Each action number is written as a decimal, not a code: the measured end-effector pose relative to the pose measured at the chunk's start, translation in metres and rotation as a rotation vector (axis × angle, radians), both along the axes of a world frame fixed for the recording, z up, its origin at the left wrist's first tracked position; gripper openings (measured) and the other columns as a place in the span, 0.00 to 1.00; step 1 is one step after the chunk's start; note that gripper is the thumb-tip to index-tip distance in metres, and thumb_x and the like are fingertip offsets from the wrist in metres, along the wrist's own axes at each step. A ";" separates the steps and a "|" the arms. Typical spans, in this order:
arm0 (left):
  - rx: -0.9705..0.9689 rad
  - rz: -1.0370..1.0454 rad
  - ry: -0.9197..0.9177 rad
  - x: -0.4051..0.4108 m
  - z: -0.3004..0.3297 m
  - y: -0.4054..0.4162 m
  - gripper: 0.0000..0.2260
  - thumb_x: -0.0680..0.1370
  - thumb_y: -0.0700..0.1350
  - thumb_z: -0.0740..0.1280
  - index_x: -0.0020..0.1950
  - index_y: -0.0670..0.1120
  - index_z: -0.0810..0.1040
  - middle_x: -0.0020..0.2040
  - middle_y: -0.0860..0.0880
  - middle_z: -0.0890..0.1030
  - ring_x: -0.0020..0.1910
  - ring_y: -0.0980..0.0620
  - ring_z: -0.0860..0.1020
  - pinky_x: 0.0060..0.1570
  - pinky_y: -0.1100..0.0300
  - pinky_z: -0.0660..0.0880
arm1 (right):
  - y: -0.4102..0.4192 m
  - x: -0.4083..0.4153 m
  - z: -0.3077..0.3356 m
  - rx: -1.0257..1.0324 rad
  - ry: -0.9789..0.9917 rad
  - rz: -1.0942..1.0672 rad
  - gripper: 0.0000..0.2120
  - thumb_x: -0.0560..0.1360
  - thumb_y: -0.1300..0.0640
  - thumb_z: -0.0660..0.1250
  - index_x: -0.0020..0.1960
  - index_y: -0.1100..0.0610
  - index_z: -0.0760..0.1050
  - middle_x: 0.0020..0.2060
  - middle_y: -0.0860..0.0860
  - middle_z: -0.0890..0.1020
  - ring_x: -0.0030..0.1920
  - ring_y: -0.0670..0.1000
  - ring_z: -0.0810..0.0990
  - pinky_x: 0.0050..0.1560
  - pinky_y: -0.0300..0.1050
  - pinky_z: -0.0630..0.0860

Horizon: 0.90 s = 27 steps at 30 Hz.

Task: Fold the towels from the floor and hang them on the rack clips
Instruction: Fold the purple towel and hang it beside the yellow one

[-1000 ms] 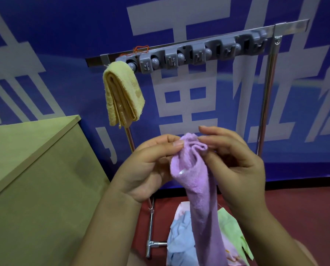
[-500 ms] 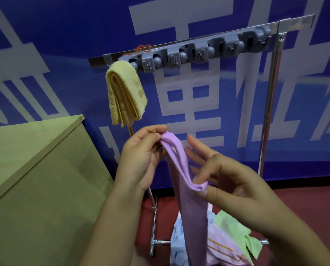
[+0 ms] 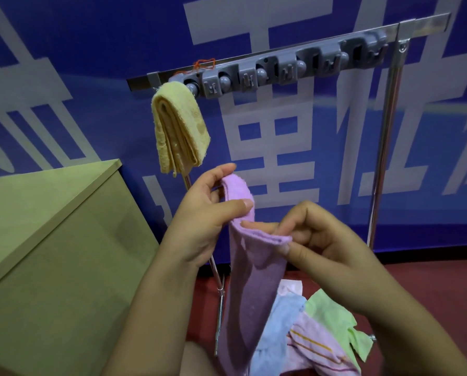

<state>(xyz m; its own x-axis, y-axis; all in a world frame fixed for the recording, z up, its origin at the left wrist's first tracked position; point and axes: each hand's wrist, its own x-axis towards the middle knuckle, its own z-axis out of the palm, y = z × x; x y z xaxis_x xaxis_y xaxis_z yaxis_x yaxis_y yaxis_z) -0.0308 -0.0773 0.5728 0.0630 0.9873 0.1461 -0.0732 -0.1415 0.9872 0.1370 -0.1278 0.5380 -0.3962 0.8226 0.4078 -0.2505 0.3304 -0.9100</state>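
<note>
Change: since half a second ago the right hand has closed its pinch on the lower fold of the purple towel, and the left thumb now presses the upper edge.
Floor: dark red; a heap of towels (image 3: 305, 335) in blue, green and striped pink lies by the rack's foot.
Left hand (image 3: 202, 221): raised, thumb and fingers pinching the top edge of the purple towel (image 3: 254, 280).
Right hand (image 3: 319, 251): lower, fingers curled, pinching a fold of the same towel, which hangs long toward the heap.
Box: a tan cabinet (image 3: 50, 253) stands at the left.
Rack (image 3: 384, 147): metal frame with a grey clip strip (image 3: 281, 71); a folded yellow towel (image 3: 178, 131) hangs from its leftmost clip.
Wall: blue banner (image 3: 91, 63) with large pale characters.
</note>
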 end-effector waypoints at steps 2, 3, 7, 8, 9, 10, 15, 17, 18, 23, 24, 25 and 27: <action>0.015 -0.064 0.035 -0.006 0.002 -0.001 0.29 0.67 0.25 0.68 0.64 0.46 0.73 0.47 0.47 0.78 0.38 0.59 0.79 0.35 0.67 0.76 | 0.002 0.003 0.002 -0.019 0.052 -0.052 0.05 0.74 0.57 0.69 0.42 0.48 0.77 0.43 0.56 0.85 0.48 0.53 0.84 0.49 0.45 0.80; 0.027 -0.102 0.053 -0.010 0.004 -0.001 0.29 0.67 0.26 0.68 0.65 0.46 0.73 0.47 0.47 0.78 0.38 0.59 0.79 0.35 0.68 0.75 | 0.003 0.005 0.003 -0.021 0.068 -0.078 0.04 0.72 0.56 0.70 0.43 0.47 0.78 0.41 0.56 0.85 0.45 0.52 0.84 0.47 0.43 0.80; 0.113 -0.241 0.178 -0.022 0.010 -0.006 0.27 0.64 0.32 0.67 0.61 0.49 0.77 0.54 0.51 0.80 0.51 0.57 0.79 0.46 0.65 0.76 | 0.006 0.008 0.007 -0.029 0.101 -0.128 0.06 0.69 0.58 0.68 0.44 0.50 0.81 0.41 0.52 0.86 0.45 0.48 0.84 0.44 0.37 0.78; 0.134 -0.278 0.206 -0.023 0.012 -0.008 0.26 0.65 0.32 0.66 0.61 0.49 0.77 0.53 0.53 0.81 0.51 0.58 0.79 0.46 0.65 0.76 | 0.007 0.008 0.008 -0.033 0.118 -0.132 0.06 0.69 0.58 0.68 0.44 0.51 0.81 0.40 0.51 0.86 0.44 0.47 0.84 0.43 0.36 0.78; 0.151 -0.314 0.220 -0.024 0.014 -0.010 0.25 0.66 0.31 0.65 0.60 0.49 0.78 0.51 0.54 0.82 0.48 0.58 0.80 0.45 0.66 0.75 | 0.008 0.007 0.010 -0.034 0.134 -0.142 0.05 0.68 0.59 0.70 0.43 0.51 0.81 0.38 0.50 0.85 0.42 0.46 0.84 0.42 0.35 0.77; 0.162 -0.342 0.224 -0.025 0.017 -0.012 0.24 0.67 0.30 0.64 0.59 0.49 0.79 0.49 0.55 0.83 0.45 0.59 0.80 0.43 0.67 0.75 | 0.009 0.007 0.011 -0.026 0.139 -0.163 0.06 0.68 0.60 0.71 0.42 0.50 0.82 0.38 0.50 0.85 0.41 0.45 0.84 0.41 0.35 0.77; 0.215 -0.417 0.266 -0.029 0.021 -0.013 0.25 0.66 0.30 0.63 0.57 0.50 0.81 0.53 0.53 0.83 0.52 0.56 0.80 0.46 0.65 0.76 | 0.016 0.004 0.013 0.031 0.130 -0.252 0.08 0.67 0.61 0.69 0.40 0.49 0.82 0.41 0.47 0.84 0.45 0.44 0.82 0.44 0.34 0.77; 0.237 -0.470 0.283 -0.028 0.023 -0.014 0.25 0.66 0.29 0.64 0.59 0.48 0.80 0.57 0.54 0.82 0.58 0.56 0.79 0.50 0.65 0.75 | 0.018 0.002 0.013 0.049 0.130 -0.241 0.08 0.67 0.63 0.69 0.39 0.50 0.82 0.47 0.46 0.84 0.51 0.44 0.82 0.46 0.34 0.76; 0.245 -0.498 0.286 -0.027 0.024 -0.015 0.26 0.66 0.29 0.65 0.60 0.47 0.79 0.59 0.54 0.81 0.61 0.55 0.77 0.53 0.64 0.74 | 0.020 0.002 0.014 0.046 0.136 -0.223 0.08 0.67 0.63 0.69 0.38 0.51 0.82 0.50 0.47 0.84 0.54 0.44 0.81 0.47 0.34 0.76; 0.238 -0.532 0.292 -0.018 0.026 -0.014 0.25 0.67 0.27 0.60 0.60 0.45 0.79 0.59 0.51 0.81 0.64 0.52 0.75 0.56 0.60 0.74 | 0.025 0.004 0.012 0.002 0.177 -0.139 0.05 0.67 0.59 0.74 0.40 0.51 0.81 0.45 0.48 0.85 0.51 0.47 0.82 0.47 0.37 0.77; 0.234 -0.524 0.294 -0.017 0.026 -0.014 0.26 0.67 0.27 0.59 0.59 0.46 0.80 0.57 0.52 0.82 0.62 0.53 0.77 0.53 0.62 0.74 | 0.025 0.005 0.010 -0.003 0.173 -0.139 0.07 0.65 0.54 0.77 0.41 0.51 0.81 0.43 0.48 0.85 0.48 0.47 0.83 0.46 0.38 0.77; 0.232 -0.522 0.294 -0.016 0.026 -0.014 0.26 0.67 0.26 0.58 0.59 0.45 0.80 0.54 0.53 0.82 0.58 0.55 0.78 0.50 0.64 0.74 | 0.025 0.005 0.009 -0.010 0.169 -0.141 0.10 0.63 0.49 0.77 0.42 0.50 0.81 0.42 0.48 0.84 0.47 0.48 0.82 0.46 0.39 0.77; 0.231 -0.526 0.298 -0.014 0.026 -0.014 0.26 0.67 0.26 0.57 0.59 0.44 0.80 0.51 0.54 0.83 0.53 0.56 0.80 0.47 0.65 0.74 | 0.025 0.006 0.008 -0.020 0.168 -0.165 0.14 0.61 0.45 0.76 0.42 0.50 0.81 0.41 0.49 0.84 0.45 0.49 0.82 0.45 0.41 0.77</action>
<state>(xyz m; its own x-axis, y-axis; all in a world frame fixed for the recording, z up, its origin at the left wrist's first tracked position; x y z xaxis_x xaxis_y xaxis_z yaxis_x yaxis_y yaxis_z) -0.0450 -0.0916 0.5985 0.6002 0.7587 0.2530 0.0815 -0.3727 0.9244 0.1429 -0.1024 0.5461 -0.1834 0.8794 0.4394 -0.3433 0.3615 -0.8669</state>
